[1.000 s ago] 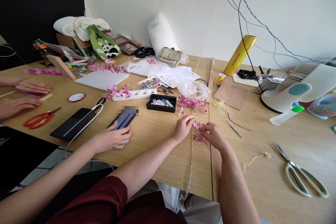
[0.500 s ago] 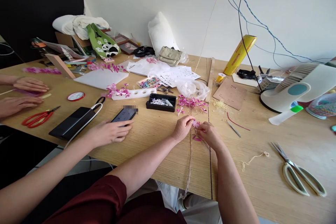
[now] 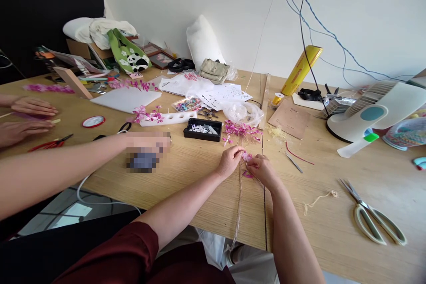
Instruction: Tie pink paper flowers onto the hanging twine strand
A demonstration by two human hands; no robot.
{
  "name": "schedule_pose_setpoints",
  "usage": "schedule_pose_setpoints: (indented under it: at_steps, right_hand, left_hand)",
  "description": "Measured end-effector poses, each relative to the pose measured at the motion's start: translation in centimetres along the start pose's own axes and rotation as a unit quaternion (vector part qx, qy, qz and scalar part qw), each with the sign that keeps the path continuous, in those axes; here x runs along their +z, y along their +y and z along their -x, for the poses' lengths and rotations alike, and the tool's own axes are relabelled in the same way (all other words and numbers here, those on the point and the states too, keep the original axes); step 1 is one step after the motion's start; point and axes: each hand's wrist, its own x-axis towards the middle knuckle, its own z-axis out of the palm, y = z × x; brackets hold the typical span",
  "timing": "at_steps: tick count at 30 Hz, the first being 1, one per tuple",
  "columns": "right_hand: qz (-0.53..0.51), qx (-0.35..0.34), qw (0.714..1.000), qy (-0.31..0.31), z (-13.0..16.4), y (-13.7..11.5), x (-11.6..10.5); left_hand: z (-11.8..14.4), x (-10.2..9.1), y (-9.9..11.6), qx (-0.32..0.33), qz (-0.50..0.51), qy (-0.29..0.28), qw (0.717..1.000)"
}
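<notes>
Pinched at the fingertips, a small pink-and-white flower (image 3: 246,156) lies between my hands. My left hand (image 3: 229,160) is closed on its left side, and my right hand (image 3: 264,171) is closed on its lower right side. Beneath them a pale braided cord (image 3: 238,208) runs down past the table's front edge. Loose magenta petals (image 3: 247,174) show just below the fingers. A bunch of pink flowers (image 3: 242,128) lies a little beyond my hands. My fingers partly hide where the flower meets the cord.
To my left, a co-worker's arm (image 3: 83,159) reaches across, its hand by a blurred phone (image 3: 143,160). Another person's hands (image 3: 33,106) rest farther left. A black tray (image 3: 203,130) stands ahead. Rightward lie tweezers (image 3: 294,162), large scissors (image 3: 372,217) and a white fan (image 3: 376,106).
The co-worker's hand and the phone have shifted, the arm now lying higher across the table and covering the black power bank. My own hands have hardly moved; the view has turned slightly.
</notes>
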Motion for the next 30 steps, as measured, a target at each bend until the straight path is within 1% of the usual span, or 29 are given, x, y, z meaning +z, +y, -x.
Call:
schedule_pose_setpoints:
  at_steps: [3,6,8,11,16,21,24,26,28,30]
  right_hand:
    - [-0.005,0.005,1.0,0.012,0.0,0.3,-0.2]
    - [-0.02,0.025,0.999,0.015,0.1,0.8,-0.8]
    - [-0.019,0.031,0.999,0.004,0.2,1.0,-1.0]
    - [-0.004,0.026,1.0,-0.014,0.3,0.9,-0.9]
    - [0.029,0.026,0.999,-0.023,0.3,0.3,-0.5]
    - [0.024,0.023,0.999,-0.022,0.1,0.2,-0.5]
    - [-0.019,0.032,0.999,-0.002,0.1,0.4,-0.5]
    - [-0.07,0.048,0.996,0.012,0.1,0.7,-0.6]
    - [-0.131,0.07,0.988,0.034,0.1,1.1,-0.6]
    - [-0.2,0.083,0.975,0.06,0.0,1.5,-0.5]
  left_hand:
    - [0.1,-0.7,0.1,0.005,-0.012,0.0,1.0]
    - [0.1,-0.5,0.3,0.005,-0.018,-0.001,1.0]
    - [0.1,-0.3,0.3,0.005,-0.018,-0.003,1.0]
    - [0.1,-0.3,0.2,0.007,-0.016,-0.006,1.0]
    - [0.2,-0.4,0.3,0.001,-0.029,-0.015,0.999]
    - [0.2,-0.4,0.6,-0.008,-0.043,-0.018,0.999]
    - [0.2,-0.4,0.6,-0.009,-0.044,-0.015,0.999]
    - [0.2,-0.4,0.6,-0.009,-0.044,-0.014,0.999]
    - [0.2,-0.4,0.7,-0.011,-0.044,-0.014,0.999]
    - [0.2,-0.4,0.7,-0.015,-0.039,-0.015,0.999]
